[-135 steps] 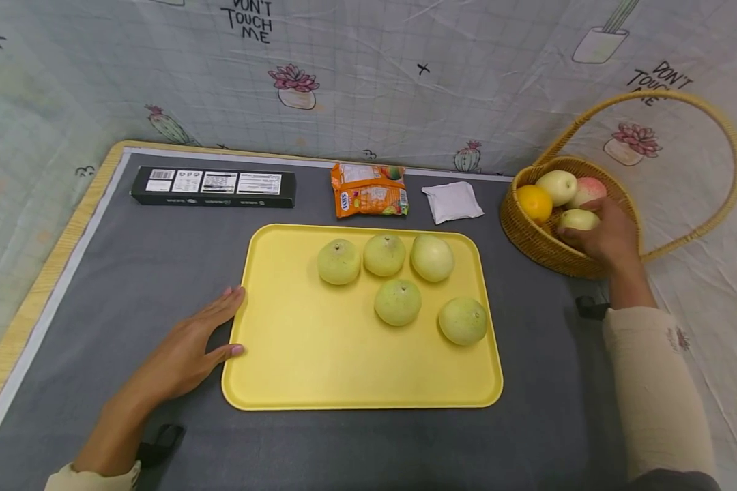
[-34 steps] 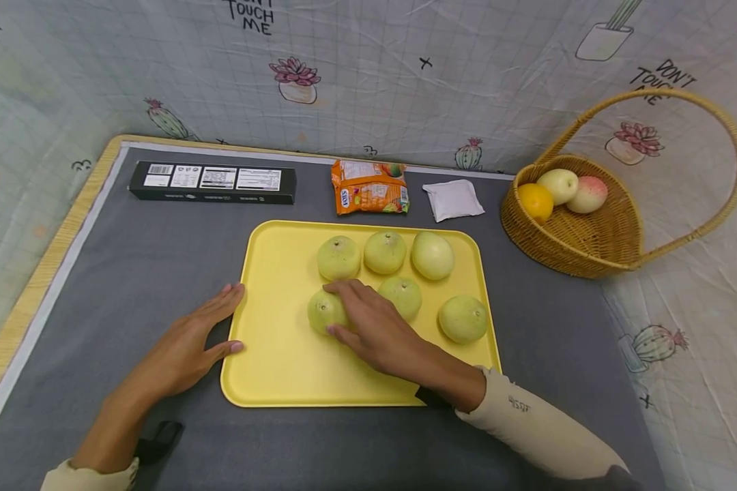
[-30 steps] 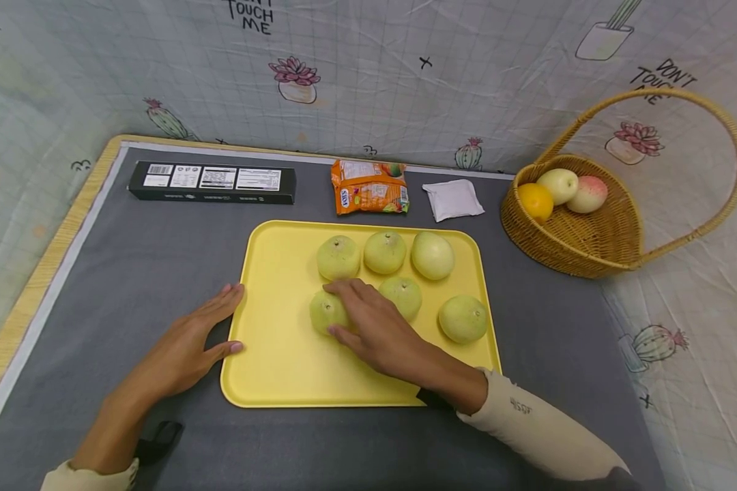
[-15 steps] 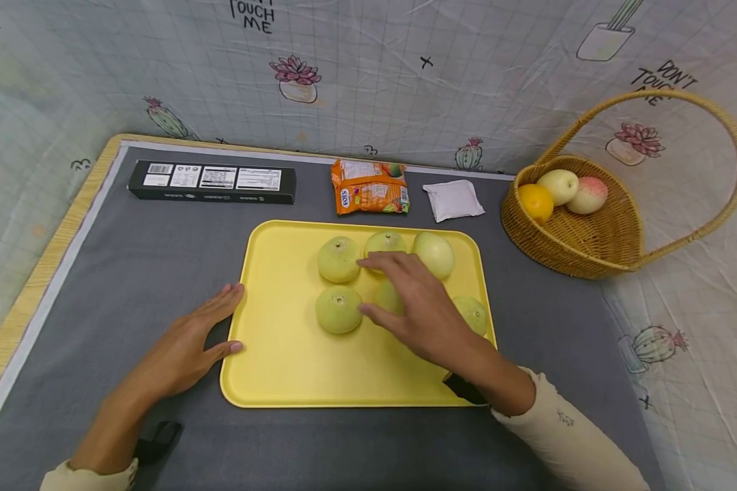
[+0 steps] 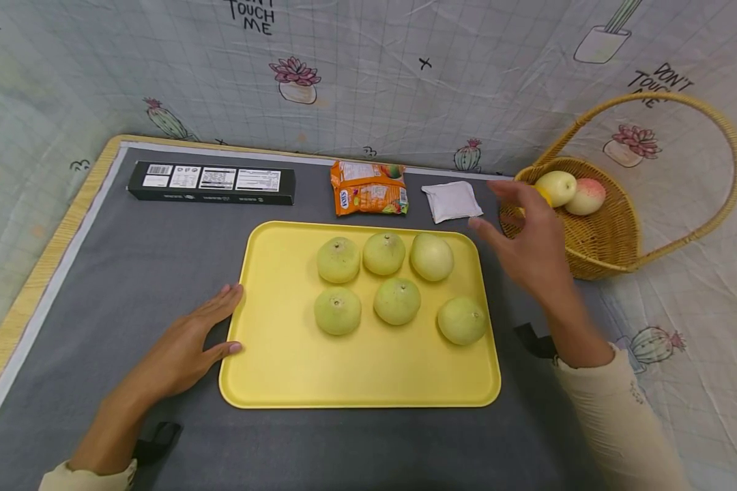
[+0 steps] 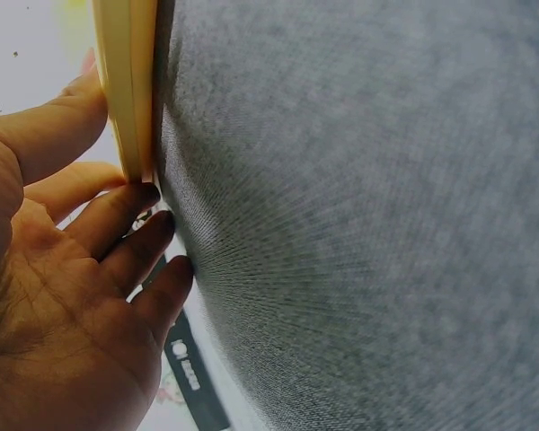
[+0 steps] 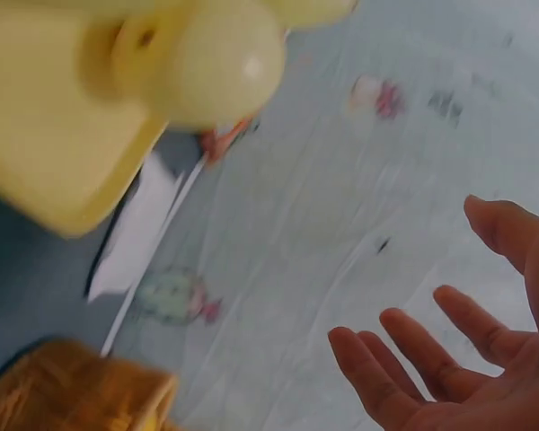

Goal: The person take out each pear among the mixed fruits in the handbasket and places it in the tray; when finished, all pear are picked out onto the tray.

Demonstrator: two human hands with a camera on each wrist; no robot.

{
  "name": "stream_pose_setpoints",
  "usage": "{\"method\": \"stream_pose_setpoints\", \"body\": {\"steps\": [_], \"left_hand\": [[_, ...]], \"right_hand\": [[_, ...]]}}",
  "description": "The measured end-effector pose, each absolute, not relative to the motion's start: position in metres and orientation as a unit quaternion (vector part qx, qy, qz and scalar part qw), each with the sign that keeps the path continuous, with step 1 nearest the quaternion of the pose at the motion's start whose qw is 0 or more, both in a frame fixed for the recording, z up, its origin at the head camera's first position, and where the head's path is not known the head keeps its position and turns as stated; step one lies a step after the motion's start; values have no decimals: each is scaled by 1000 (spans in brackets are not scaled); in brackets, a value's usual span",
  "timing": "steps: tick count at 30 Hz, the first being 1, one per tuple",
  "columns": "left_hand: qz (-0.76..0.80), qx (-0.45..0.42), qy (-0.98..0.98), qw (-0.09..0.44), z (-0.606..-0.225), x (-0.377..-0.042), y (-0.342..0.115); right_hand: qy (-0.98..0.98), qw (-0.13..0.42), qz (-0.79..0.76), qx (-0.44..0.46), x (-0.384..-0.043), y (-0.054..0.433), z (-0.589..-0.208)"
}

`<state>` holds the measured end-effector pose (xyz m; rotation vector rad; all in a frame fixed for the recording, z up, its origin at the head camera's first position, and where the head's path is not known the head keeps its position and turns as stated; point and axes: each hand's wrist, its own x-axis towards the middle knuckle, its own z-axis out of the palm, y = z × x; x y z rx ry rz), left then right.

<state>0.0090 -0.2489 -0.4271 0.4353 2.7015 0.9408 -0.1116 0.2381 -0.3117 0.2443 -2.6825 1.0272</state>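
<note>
A yellow tray (image 5: pixel 295 361) lies on the grey cloth, bearing several pale green round fruits; one such fruit (image 5: pixel 338 311) sits left in the front row. My left hand (image 5: pixel 181 351) touches the tray's left edge with extended fingers. In the left wrist view, its thumb and fingers lie along the tray rim (image 6: pixel 126 90). My right hand (image 5: pixel 531 252) is in the air beside the wicker basket (image 5: pixel 602 239), fingers spread and holding nothing. Inside the basket are a pale green fruit (image 5: pixel 555 189), a peach (image 5: pixel 586 196) and an orange fruit (image 5: pixel 544 196), mostly hidden behind the hand.
Behind the tray lie a long black box (image 5: pixel 211 184), an orange snack packet (image 5: pixel 370 189) and a small white pouch (image 5: pixel 452 202). The basket's tall handle (image 5: pixel 733 157) arches up at the right. A printed curtain (image 5: pixel 368 82) hangs along the back.
My right hand took a pale green fruit from the basket, set it on the tray's left front and released it. Now it is back near the basket. The left hand stayed at the tray edge.
</note>
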Motion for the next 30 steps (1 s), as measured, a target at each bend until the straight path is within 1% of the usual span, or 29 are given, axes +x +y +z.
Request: {"method": "stream_pose_setpoints", "body": {"steps": [6, 9, 14, 20, 25, 30], "left_hand": [[321, 150, 927, 123, -427, 9, -250], [321, 151, 927, 121, -427, 10, -251], [322, 150, 927, 122, -428, 10, -252], [322, 149, 927, 123, -428, 10, -252], [323, 152, 927, 117, -428, 10, -252], [323, 149, 926, 123, -427, 9, -250]], "right_hand": [[-930, 152, 333, -33, -142, 286, -315], [-927, 140, 335, -94, -158, 310, -320], [-917, 102, 343, -175, -181, 344, -328], [-913, 68, 344, -210, -202, 370, -340], [-914, 48, 334, -223, -216, 378, -351], [-907, 33, 342, -242, -229, 380, -356]]}}
